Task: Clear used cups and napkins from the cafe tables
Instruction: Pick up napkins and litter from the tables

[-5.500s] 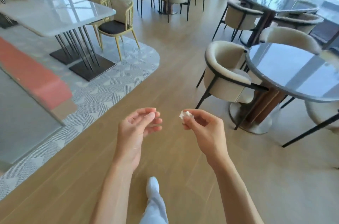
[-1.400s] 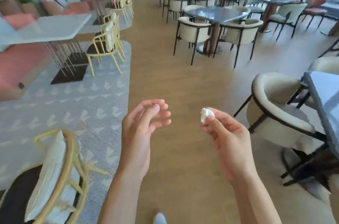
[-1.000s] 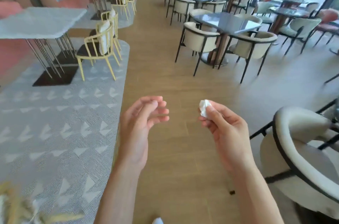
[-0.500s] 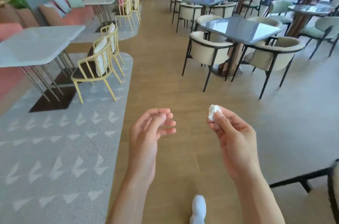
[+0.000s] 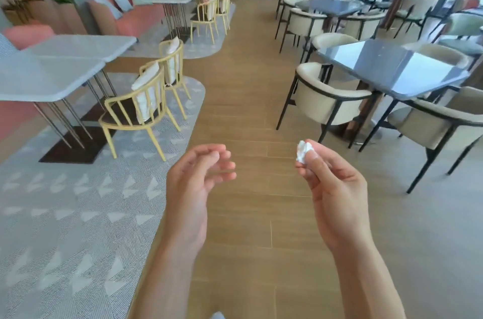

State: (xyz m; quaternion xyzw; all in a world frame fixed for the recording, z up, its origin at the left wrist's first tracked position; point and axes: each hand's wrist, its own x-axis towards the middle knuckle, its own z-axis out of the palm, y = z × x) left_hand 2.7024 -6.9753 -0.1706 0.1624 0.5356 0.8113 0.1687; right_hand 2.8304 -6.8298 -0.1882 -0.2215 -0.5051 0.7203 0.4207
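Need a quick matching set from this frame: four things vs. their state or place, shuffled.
Things:
1. left hand
2. right hand
3. napkin
4. dark table

States:
A. crumpled, white, at the fingertips
B. loosely curled, holds nothing
C. stands on the right, among cream chairs
D. pinches the napkin

Pairs: 1-B, 2-D, 3-A, 4-C

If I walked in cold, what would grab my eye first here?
Two bare hands raised over the wooden aisle: the right hand pinches a crumpled white napkin, while the left hand holds nothing. Yellow chairs stand left on the grey carpet; a dark table stands right.
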